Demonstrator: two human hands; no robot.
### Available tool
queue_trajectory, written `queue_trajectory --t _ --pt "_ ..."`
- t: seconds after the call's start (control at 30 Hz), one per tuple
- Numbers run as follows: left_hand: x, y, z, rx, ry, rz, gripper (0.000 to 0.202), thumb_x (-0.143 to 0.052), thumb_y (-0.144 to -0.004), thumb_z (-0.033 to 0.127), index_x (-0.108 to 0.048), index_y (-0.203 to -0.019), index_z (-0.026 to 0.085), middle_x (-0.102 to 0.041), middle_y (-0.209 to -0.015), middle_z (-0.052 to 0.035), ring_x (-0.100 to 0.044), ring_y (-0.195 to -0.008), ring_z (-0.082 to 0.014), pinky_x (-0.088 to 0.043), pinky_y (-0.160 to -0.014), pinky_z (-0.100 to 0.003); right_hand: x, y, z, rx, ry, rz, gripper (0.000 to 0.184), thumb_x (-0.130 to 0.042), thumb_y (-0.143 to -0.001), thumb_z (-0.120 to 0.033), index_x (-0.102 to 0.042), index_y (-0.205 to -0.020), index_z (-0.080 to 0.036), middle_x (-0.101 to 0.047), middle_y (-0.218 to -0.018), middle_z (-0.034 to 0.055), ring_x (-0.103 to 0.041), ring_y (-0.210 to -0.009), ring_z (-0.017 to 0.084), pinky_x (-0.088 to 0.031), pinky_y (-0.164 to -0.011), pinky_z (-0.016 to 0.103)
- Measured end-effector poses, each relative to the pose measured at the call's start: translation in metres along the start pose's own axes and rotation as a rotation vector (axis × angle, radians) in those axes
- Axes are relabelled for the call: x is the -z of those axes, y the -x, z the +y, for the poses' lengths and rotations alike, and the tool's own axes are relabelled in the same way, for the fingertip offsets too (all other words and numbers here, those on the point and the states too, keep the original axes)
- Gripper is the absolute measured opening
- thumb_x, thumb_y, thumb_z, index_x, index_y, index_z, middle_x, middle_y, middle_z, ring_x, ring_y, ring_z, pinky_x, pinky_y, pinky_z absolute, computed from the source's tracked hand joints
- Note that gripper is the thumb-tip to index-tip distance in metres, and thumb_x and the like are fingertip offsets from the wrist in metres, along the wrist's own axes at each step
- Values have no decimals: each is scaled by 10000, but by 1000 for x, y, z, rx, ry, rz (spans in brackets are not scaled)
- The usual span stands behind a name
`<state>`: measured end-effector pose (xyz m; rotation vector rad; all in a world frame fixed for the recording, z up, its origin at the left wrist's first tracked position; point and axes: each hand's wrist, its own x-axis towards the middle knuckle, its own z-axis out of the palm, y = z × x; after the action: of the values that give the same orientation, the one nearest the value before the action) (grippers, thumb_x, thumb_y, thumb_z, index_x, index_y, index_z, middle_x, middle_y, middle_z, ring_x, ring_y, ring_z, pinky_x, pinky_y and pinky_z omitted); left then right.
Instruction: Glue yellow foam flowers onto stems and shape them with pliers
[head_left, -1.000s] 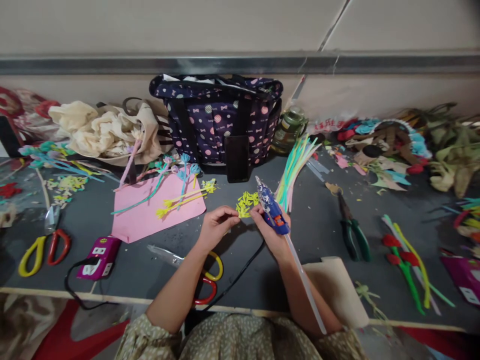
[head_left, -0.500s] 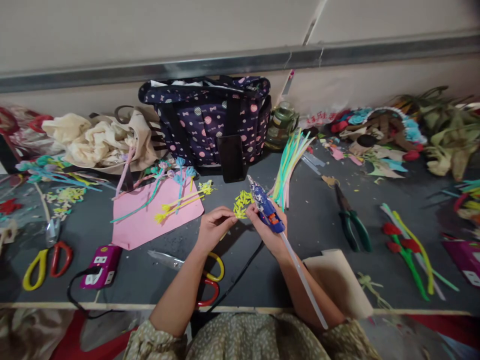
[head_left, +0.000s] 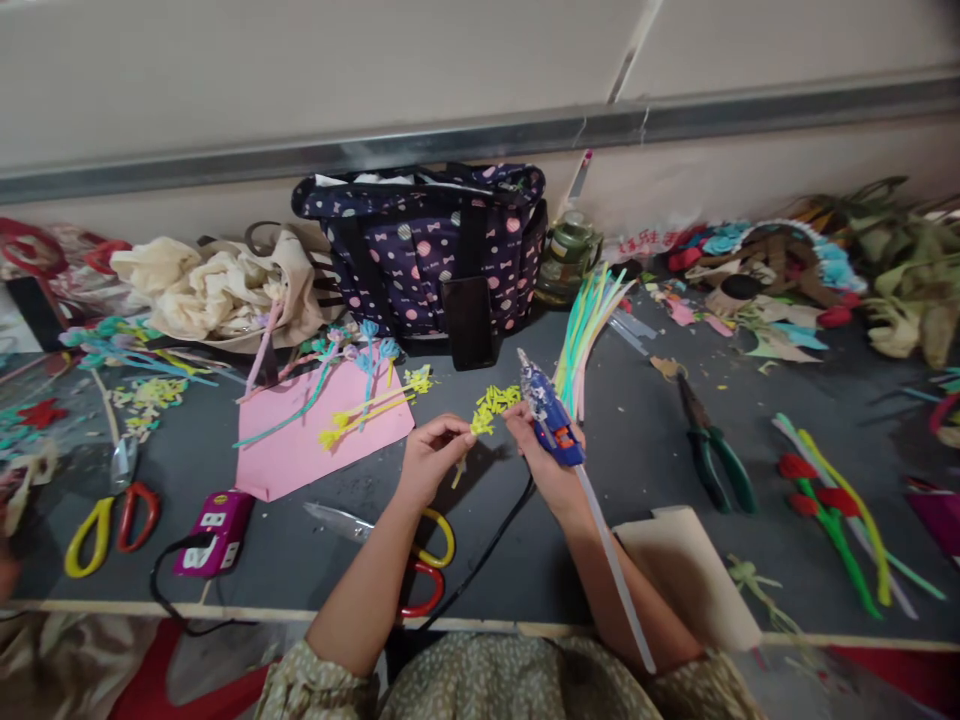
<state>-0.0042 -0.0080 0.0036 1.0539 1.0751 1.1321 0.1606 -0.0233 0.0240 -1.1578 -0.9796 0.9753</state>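
Observation:
My left hand (head_left: 435, 455) pinches a thin yellow stem (head_left: 459, 472) whose lower end hangs beneath the fingers, with small yellow bits (head_left: 481, 424) at its top. In my right hand (head_left: 551, 465) lies a blue hot glue gun (head_left: 551, 412), tip pointing up and away, a long clear glue stick (head_left: 611, 560) running out of its back. The thumb and forefinger of that hand come close to a pile of short yellow pieces (head_left: 501, 398); whether they hold one cannot be made out. Finished yellow stems (head_left: 367, 418) rest on a pink sheet (head_left: 289, 455).
Scissors (head_left: 436, 590) lie under my left forearm, a black cord (head_left: 487, 550) between my arms. Behind stand a phone (head_left: 469, 320) and a patterned bag (head_left: 427, 240). Coloured stems (head_left: 589, 335), pliers (head_left: 709, 440) and a beige card (head_left: 686, 570) are to the right; a purple power socket (head_left: 217, 530) is left.
The right hand with the glue gun has drawn slightly right, away from the left fingertips. Yellow bits now show at the left fingertips, and the stem below them is plainer. The view has shifted slightly.

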Motion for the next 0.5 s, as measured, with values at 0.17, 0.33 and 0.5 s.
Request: queue_trajectory --t 0.17,0.33,0.5 --pt "2 -4 2 157 203 98 229 -812 -632 317 -665 -707 159 -636 -638 1 -502 -503 -71 -400 -473 -190 -1 -1 4 -49 -29 41 204 -712 -781 -365 -570 -790 -219 -648 -845 22 -564 -621 147 -471 -547 284" --pt "6 -8 4 256 372 132 283 -836 -583 293 -637 -714 140 -639 -618 7 -493 -461 -54 -365 -431 -168 -1 -1 11 -84 -32 45 235 -734 -767 -391 -583 -776 -211 -621 -727 -16 -470 -500 104 -400 -483 260" --pt "8 -11 4 272 468 145 294 -845 -571 259 -627 -725 135 -630 -610 17 -486 -449 -42 -352 -423 -156 3 -1 19 -88 42 38 268 -691 -801 -452 -642 -768 -191 -524 -560 -51 -468 -487 109 -397 -506 258"
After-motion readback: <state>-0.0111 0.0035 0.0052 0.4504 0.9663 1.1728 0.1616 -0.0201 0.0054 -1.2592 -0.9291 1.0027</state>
